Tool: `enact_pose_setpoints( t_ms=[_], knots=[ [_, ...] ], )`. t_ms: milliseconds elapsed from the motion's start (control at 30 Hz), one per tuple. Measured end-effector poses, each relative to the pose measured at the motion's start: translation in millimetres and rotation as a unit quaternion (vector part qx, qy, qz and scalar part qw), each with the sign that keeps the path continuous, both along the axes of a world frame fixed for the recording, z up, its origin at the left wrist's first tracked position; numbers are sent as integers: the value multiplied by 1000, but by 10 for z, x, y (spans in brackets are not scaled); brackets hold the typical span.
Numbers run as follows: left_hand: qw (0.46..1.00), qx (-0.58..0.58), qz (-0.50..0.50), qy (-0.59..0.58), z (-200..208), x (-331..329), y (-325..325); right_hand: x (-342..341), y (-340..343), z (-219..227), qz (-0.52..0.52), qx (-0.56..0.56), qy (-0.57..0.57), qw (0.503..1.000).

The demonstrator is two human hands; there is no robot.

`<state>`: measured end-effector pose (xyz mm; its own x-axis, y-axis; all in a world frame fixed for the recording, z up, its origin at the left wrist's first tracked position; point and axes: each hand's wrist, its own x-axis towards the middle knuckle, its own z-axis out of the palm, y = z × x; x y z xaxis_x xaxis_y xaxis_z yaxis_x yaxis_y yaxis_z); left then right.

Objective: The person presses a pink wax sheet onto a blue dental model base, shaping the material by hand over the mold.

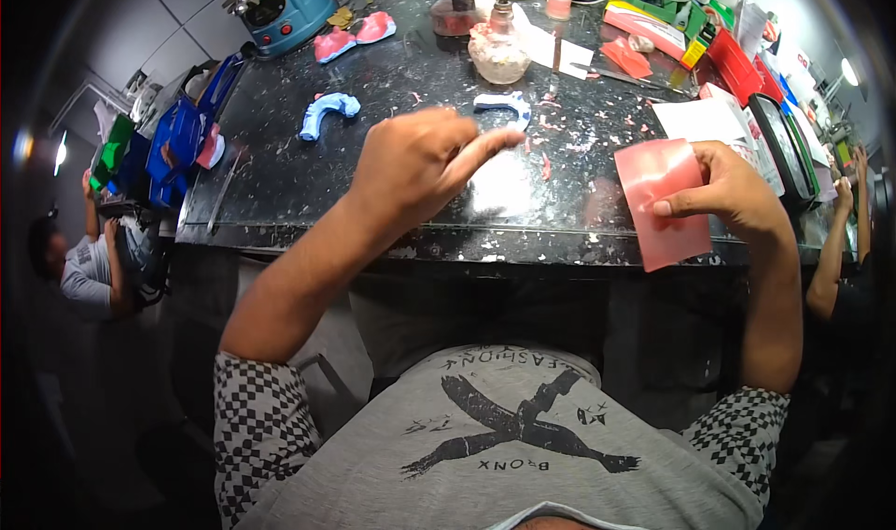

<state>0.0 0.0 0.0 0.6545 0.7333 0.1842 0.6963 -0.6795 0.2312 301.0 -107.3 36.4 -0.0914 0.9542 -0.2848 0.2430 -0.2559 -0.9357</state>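
Observation:
My right hand (733, 189) holds a pink wax sheet (665, 236) over the front edge of the bench, with the thumb pressed on its face. My left hand (411, 157) hovers above the middle of the bench, slightly blurred. Its fingers are curled and the thumb sticks out to the right; whatever may be inside is hidden. Just beyond the thumb lies a white and blue horseshoe-shaped piece (523, 110). To the left of that hand rests a light blue horseshoe-shaped piece (327, 112). A wax-smeared glass spirit burner (499, 54) stands farther back.
Pink-and-white dental models (376, 28) sit near a blue machine (291, 12). A thin metal tool (224, 189) lies at the left, beside blue bins (177, 143). Red wax pieces (625, 57), papers (691, 121) and a black case (782, 147) crowd the right. Other people work at both sides.

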Motion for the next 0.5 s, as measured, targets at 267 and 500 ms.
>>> enact_pose_setpoints(
  t_ms=[267,500],
  knots=[
    [980,36,-184,-61,-190,206,586,62,108,291,88,-48,-455,885],
    [978,89,-182,-56,-179,152,658,167,-84,568,13,86,-508,857]
  ],
)
